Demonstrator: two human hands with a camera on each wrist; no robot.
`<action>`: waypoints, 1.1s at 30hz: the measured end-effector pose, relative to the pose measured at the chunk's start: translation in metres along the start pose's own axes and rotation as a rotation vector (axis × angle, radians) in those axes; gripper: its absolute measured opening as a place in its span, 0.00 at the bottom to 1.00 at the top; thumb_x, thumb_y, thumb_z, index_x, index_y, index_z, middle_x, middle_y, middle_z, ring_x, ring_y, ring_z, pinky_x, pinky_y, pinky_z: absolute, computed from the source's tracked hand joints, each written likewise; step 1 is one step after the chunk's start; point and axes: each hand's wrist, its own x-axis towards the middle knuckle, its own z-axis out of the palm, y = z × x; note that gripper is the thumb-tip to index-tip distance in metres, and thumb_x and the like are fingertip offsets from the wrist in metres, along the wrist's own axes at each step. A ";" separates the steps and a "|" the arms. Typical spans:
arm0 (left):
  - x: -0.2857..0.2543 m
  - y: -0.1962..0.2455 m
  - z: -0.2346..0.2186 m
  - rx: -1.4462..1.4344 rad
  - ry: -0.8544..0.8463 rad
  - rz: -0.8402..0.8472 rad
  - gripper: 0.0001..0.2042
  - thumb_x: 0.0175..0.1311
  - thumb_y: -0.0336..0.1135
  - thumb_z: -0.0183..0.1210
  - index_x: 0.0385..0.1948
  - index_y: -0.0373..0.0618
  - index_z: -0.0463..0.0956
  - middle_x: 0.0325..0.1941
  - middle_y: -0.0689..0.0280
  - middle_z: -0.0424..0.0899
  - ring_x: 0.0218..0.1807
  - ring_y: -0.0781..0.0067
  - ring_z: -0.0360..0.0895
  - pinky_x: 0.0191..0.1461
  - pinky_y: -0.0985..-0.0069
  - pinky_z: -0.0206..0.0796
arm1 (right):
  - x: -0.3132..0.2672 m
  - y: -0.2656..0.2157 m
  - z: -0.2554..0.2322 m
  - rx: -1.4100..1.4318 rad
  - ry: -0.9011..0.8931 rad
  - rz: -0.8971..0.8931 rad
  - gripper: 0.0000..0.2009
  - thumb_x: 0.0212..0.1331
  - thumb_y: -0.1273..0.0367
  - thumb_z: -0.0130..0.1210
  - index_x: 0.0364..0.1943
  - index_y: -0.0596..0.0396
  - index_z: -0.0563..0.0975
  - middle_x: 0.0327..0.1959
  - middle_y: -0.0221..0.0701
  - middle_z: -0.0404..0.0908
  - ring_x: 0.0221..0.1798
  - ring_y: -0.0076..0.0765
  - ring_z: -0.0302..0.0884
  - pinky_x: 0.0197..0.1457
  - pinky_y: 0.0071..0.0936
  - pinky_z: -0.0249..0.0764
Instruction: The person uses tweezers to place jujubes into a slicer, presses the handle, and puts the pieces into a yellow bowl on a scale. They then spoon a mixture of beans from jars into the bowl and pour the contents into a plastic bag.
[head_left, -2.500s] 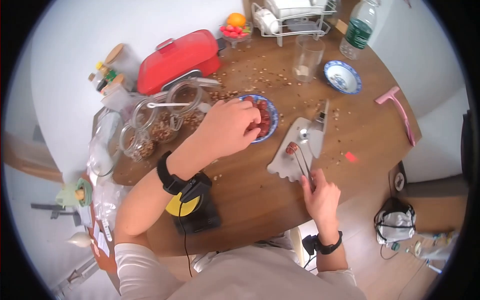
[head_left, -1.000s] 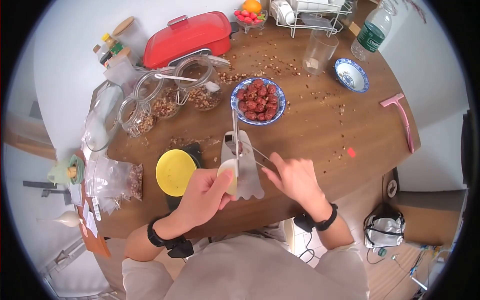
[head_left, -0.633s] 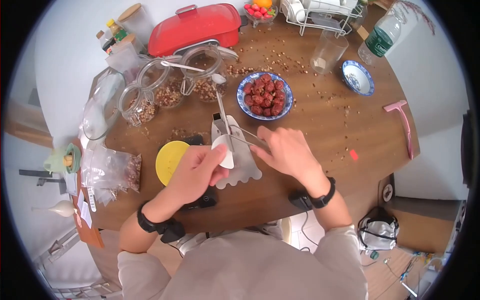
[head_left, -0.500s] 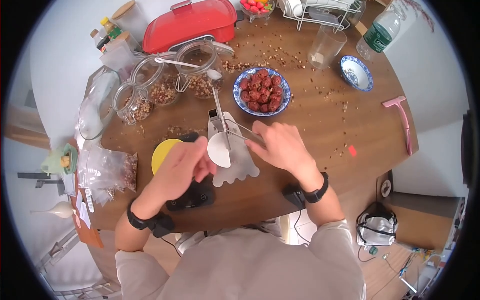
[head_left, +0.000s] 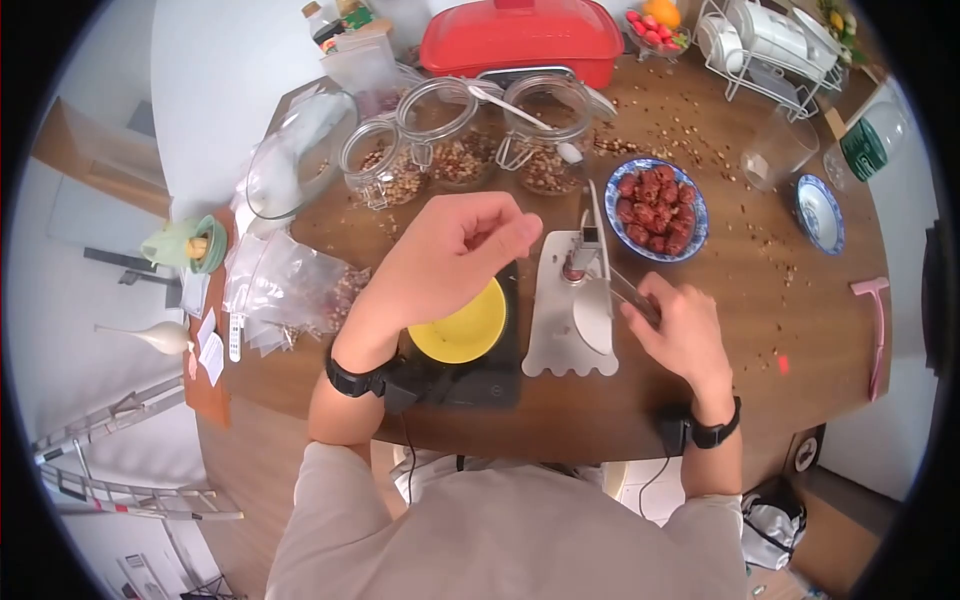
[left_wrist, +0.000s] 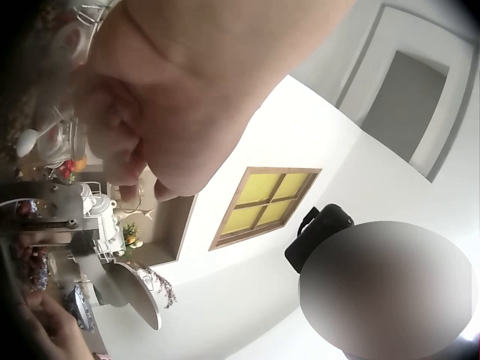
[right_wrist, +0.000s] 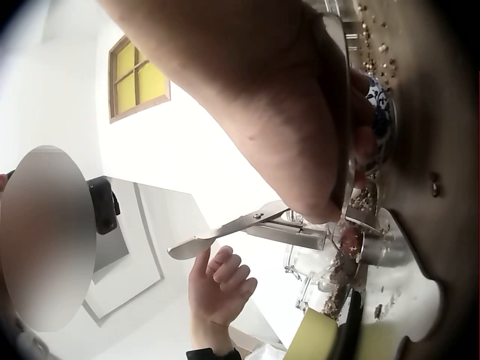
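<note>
My left hand (head_left: 455, 250) hangs over the yellow dish (head_left: 460, 325), holding nothing, its fingers loosely curled. To its right stands a metal press with a scalloped base plate (head_left: 555, 345) and a lever whose rounded handle (head_left: 594, 318) points toward me. A dark red fruit (head_left: 574, 270) sits in the press; the right wrist view also shows this fruit (right_wrist: 350, 241). My right hand (head_left: 685, 335) grips metal tongs (head_left: 632, 295) just right of the press; their tips are hidden behind the lever. In the right wrist view, my left hand (right_wrist: 221, 289) appears beside the handle end (right_wrist: 187, 247).
A blue-and-white bowl (head_left: 700, 235) of red fruits stands behind my right hand. Several glass jars (head_left: 455, 155) and a red cooker (head_left: 520, 40) are farther back. A plastic bag (head_left: 290, 290) lies at left, an empty bowl (head_left: 820, 215) and pink razor-like tool (head_left: 878, 335) at right.
My left hand has let go of the lever handle and moved left. My right hand has kept its grip on the tongs beside the press. The head view has shifted.
</note>
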 end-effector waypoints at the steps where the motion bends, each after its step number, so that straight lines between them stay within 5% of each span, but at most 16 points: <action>1: -0.005 0.002 0.000 0.049 0.020 -0.037 0.11 0.73 0.34 0.54 0.28 0.40 0.75 0.22 0.76 0.70 0.28 0.89 0.64 0.31 0.84 0.56 | -0.001 0.000 0.000 0.015 -0.010 0.007 0.12 0.58 0.59 0.63 0.32 0.52 0.77 0.18 0.41 0.79 0.27 0.56 0.80 0.32 0.48 0.75; 10: -0.015 -0.009 0.002 0.050 0.108 0.143 0.02 0.61 0.25 0.60 0.31 0.38 0.76 0.26 0.72 0.74 0.27 0.86 0.66 0.33 0.83 0.57 | -0.001 0.011 -0.006 0.038 0.016 0.029 0.14 0.59 0.58 0.62 0.33 0.53 0.76 0.19 0.41 0.78 0.27 0.56 0.79 0.30 0.49 0.73; 16: -0.013 -0.010 0.023 0.052 0.188 0.174 0.08 0.54 0.29 0.63 0.36 0.44 0.76 0.25 0.74 0.72 0.26 0.85 0.64 0.32 0.82 0.53 | 0.000 0.013 -0.001 0.108 -0.034 0.040 0.14 0.60 0.58 0.62 0.33 0.54 0.76 0.20 0.42 0.79 0.27 0.57 0.79 0.30 0.49 0.74; 21: -0.020 -0.014 0.025 0.079 0.063 0.276 0.15 0.54 0.40 0.71 0.38 0.46 0.78 0.25 0.71 0.76 0.23 0.81 0.66 0.30 0.81 0.52 | -0.001 0.010 0.010 0.173 -0.062 0.070 0.14 0.61 0.60 0.62 0.32 0.56 0.75 0.20 0.43 0.79 0.28 0.59 0.80 0.31 0.51 0.75; 33: -0.021 -0.015 0.030 0.145 0.028 0.319 0.14 0.50 0.37 0.71 0.37 0.46 0.78 0.25 0.69 0.78 0.23 0.77 0.70 0.29 0.79 0.58 | -0.003 0.011 0.000 0.122 -0.072 -0.059 0.10 0.63 0.64 0.61 0.36 0.53 0.74 0.24 0.36 0.81 0.30 0.54 0.81 0.28 0.48 0.73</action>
